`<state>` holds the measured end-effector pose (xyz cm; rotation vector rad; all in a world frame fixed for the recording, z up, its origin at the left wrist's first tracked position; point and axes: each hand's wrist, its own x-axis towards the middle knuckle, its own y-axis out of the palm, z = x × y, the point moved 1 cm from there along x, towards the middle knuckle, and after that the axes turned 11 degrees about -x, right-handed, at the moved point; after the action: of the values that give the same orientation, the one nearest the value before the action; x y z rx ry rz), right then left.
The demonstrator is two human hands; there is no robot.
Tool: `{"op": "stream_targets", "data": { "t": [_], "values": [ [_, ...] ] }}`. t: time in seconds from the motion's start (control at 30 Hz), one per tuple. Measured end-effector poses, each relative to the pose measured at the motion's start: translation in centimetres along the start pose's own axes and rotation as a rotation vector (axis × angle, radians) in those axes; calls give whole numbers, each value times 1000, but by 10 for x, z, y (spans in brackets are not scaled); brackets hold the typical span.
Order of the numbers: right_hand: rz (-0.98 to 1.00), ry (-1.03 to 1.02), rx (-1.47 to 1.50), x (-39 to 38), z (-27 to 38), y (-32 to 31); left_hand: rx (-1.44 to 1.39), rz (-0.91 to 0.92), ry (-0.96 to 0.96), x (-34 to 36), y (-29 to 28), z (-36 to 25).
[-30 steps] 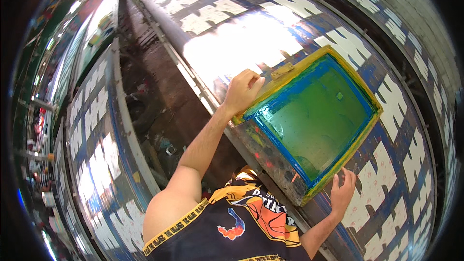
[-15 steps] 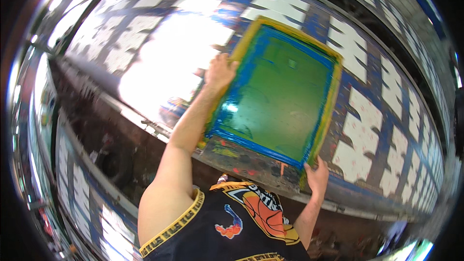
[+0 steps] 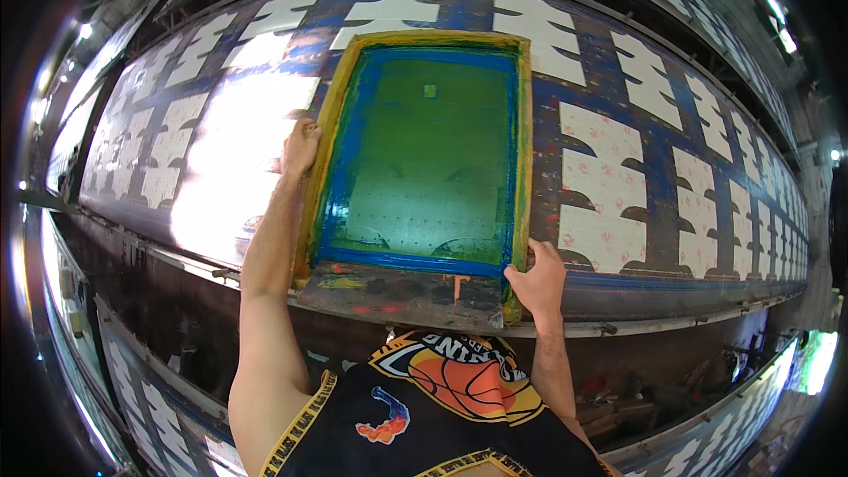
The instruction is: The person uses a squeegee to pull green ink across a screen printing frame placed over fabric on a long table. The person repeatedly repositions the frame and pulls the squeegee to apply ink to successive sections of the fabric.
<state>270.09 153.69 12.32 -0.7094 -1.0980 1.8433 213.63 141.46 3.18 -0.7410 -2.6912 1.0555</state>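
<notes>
A screen printing frame (image 3: 524, 124) with yellow-stained edges lies on a long table in front of me. Its green mesh (image 3: 424, 137) has a blue paint-smeared border, and notched shapes of fabric show faintly through it. My left hand (image 3: 300, 150) is closed at the frame's left side, about halfway up; its fingertips are partly hidden. At the lower right corner, my right hand (image 3: 539, 281) grips the edge, thumb on top. A dark, paint-spotted board (image 3: 397, 294) spans the frame's near end, by my body.
White notched fabric pieces (image 3: 601, 185) lie in rows along the table, some with faint reddish prints. Strong glare (image 3: 234, 155) covers those on the left. A metal rail (image 3: 618, 329) runs along the table's near edge. Another table with similar pieces (image 3: 146, 397) stands at lower left.
My view has turned, so the frame now appears upright and farther left. Fabric shapes show more distinctly through the mesh. Both hands remain at the frame's sides.
</notes>
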Motion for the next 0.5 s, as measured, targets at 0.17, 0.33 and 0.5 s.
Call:
{"op": "stream_targets", "data": {
  "t": [0.17,0.33,0.5],
  "values": [
    [-59,-19,-13,19,-64,-38,-157,-59,142,-13,13,-53],
    [-96,-89,66,40,-187,-97,-179,-79,126,-70,85,-156],
    [-97,13,73,56,-319,-138,-166,-56,97,-128,198,-243]
  ]
}}
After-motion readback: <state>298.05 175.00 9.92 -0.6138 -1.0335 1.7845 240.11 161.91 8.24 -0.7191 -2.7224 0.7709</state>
